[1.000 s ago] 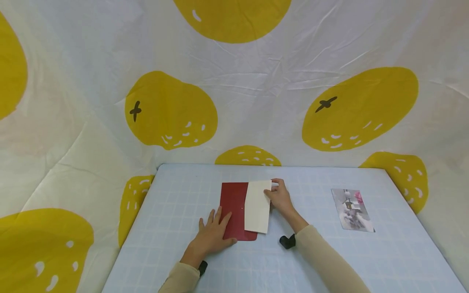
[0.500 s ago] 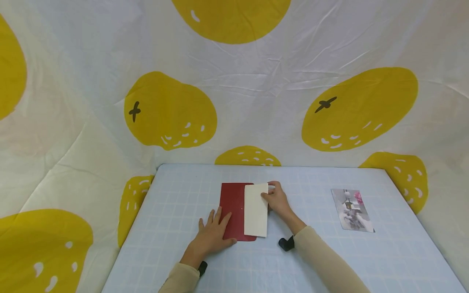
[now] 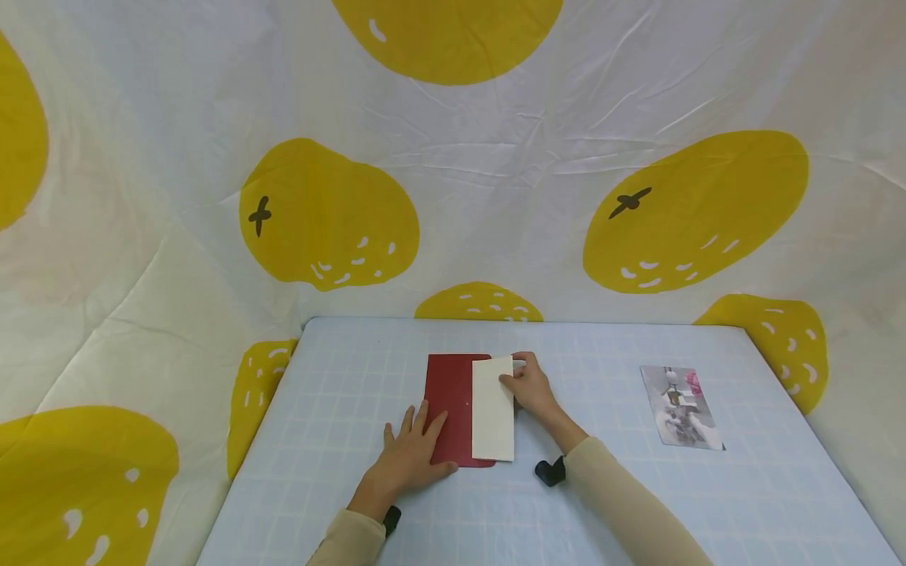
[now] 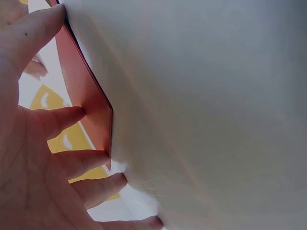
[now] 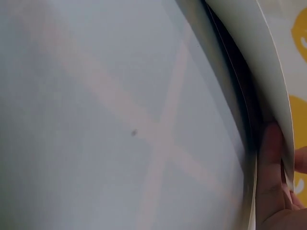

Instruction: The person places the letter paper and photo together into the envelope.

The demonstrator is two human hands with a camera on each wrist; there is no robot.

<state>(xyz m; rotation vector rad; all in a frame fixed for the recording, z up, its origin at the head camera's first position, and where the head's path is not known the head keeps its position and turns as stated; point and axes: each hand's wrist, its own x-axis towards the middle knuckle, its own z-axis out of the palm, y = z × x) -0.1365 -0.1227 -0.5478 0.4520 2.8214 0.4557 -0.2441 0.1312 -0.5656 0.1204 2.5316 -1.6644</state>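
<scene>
A flat red cover [image 3: 447,381] lies on the table, with a blank white panel [image 3: 491,424] over its right part. My left hand [image 3: 409,457] rests on the cover's lower left with the fingers spread; the left wrist view shows those fingertips at the edge of the red cover [image 4: 84,79]. With the fingers of my right hand [image 3: 532,389] I pinch the white panel near its upper right edge. In the right wrist view the white panel [image 5: 261,52] bows up over a dark gap, with a finger [image 5: 271,177] under it.
A glossy picture card [image 3: 682,409] with a grey and pink print lies at the right of the table. The table [image 3: 340,377] wears a pale blue checked cloth. Behind it hangs a white curtain [image 3: 495,196] printed with large yellow fruit.
My right hand has drawn slightly left and toward me, and the white panel's free edge has come left and lower over the red cover. My left hand has stayed in place.
</scene>
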